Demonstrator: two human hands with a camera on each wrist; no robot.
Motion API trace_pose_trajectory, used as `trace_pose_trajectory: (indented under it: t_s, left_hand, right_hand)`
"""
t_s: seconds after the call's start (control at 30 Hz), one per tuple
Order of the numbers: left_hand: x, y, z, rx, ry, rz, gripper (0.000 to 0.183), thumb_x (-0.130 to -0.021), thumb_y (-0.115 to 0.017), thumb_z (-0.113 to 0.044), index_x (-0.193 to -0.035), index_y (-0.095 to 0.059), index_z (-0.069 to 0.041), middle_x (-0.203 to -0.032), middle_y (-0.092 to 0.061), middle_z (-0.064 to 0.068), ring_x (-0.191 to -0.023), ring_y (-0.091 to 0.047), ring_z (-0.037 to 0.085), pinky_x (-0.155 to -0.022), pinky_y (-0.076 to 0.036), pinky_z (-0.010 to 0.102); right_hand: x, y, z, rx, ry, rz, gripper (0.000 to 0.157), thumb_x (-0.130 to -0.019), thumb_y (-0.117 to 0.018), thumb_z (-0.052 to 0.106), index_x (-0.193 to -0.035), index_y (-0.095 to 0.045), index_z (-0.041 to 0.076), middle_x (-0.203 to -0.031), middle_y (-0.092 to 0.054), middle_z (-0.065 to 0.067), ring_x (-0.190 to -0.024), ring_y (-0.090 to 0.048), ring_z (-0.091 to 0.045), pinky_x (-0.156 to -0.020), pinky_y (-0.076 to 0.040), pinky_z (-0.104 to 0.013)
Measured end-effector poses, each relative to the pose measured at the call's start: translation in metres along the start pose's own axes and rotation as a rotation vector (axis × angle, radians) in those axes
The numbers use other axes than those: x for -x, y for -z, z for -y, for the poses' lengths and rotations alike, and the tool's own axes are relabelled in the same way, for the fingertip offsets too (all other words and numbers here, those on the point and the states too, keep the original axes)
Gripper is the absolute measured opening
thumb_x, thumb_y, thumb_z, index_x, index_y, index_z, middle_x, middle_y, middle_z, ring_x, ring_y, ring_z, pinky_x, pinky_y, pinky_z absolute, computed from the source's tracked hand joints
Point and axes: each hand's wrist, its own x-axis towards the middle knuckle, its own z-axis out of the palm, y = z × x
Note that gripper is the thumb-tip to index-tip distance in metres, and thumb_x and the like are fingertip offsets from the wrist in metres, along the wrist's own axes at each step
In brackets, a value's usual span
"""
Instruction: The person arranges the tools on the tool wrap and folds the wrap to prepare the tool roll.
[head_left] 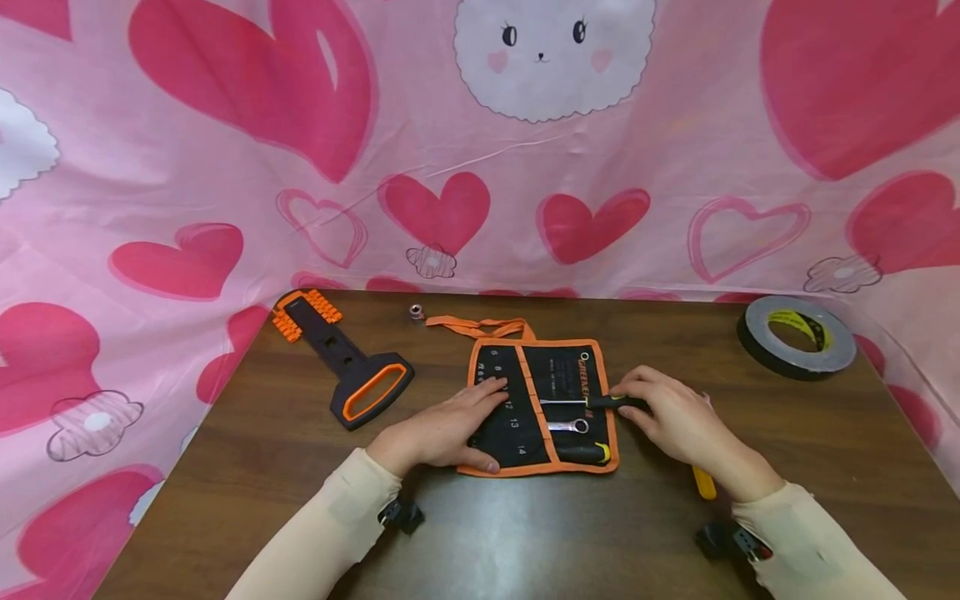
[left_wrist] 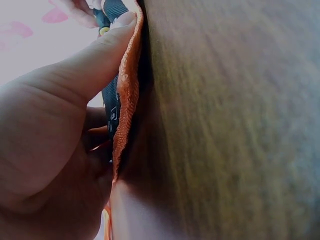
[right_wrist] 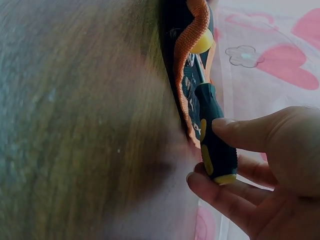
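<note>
A black tool pouch with orange edging (head_left: pixel 534 457) lies unfolded on the table, size numbers printed down its left panel. My left hand (head_left: pixel 442 432) rests on that panel with fingers extended, its thumb (left_wrist: pixel 95 62) lying over the near orange edge. At the right side, my right hand (head_left: pixel 675 421) pinches the black and yellow handle of a screwdriver (right_wrist: pixel 218 145) between thumb and fingers. The screwdriver's shaft points left, its tip at the pouch's middle orange band. Below it, a ring-ended wrench (head_left: pixel 576 426) and a black handle with a yellow end (head_left: pixel 585 452) sit in the pouch.
A yellow handle (head_left: pixel 703 482) shows from under my right wrist. To the left lies a dark tool with orange bristle-like ends (head_left: pixel 348 367). A small metal piece (head_left: pixel 416 312) sits beside the pouch's orange strap (head_left: pixel 506 327). A tape roll (head_left: pixel 759 340) lies at the back right.
</note>
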Motion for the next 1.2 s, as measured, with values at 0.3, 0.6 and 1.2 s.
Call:
trace_pose_trajectory:
  t_s: [0.3, 0.6, 1.2]
  left_hand:
    - [0.001, -0.001, 0.000, -0.003, -0.019, -0.010, 0.101, -0.093, -0.083, -0.050, -0.171, -0.030, -0.014, -0.183, -0.014, 0.000, -0.170, -0.013, 0.022, -0.136, -0.024, 0.049]
    - [0.000, -0.002, 0.000, -0.020, -0.026, -0.015, 0.103, -0.094, -0.082, -0.052, -0.172, -0.027, -0.013, -0.183, -0.013, 0.000, -0.170, -0.012, 0.022, -0.136, -0.024, 0.048]
    - [0.001, -0.002, 0.001, -0.012, -0.033, -0.011, 0.104, -0.093, -0.084, -0.049, -0.172, -0.028, -0.012, -0.183, -0.014, 0.002, -0.170, -0.013, 0.023, -0.136, -0.023, 0.048]
  right_hand:
    - [-0.003, -0.005, 0.002, -0.056, 0.040, -0.020, 0.026, -0.094, -0.082, 0.006, -0.120, -0.080, 0.004, -0.114, -0.073, -0.007, -0.102, -0.072, -0.025, -0.095, -0.062, -0.055]
    - [-0.009, -0.008, 0.005, -0.069, 0.040, -0.022, 0.026, -0.095, -0.082, 0.005, -0.121, -0.080, 0.006, -0.117, -0.072, -0.009, -0.104, -0.071, -0.026, -0.096, -0.062, -0.055]
    - [-0.019, -0.017, 0.014, -0.073, 0.025, 0.022, 0.028, -0.096, -0.080, 0.007, -0.124, -0.080, 0.006, -0.118, -0.071, -0.010, -0.106, -0.070, -0.027, -0.097, -0.060, -0.056]
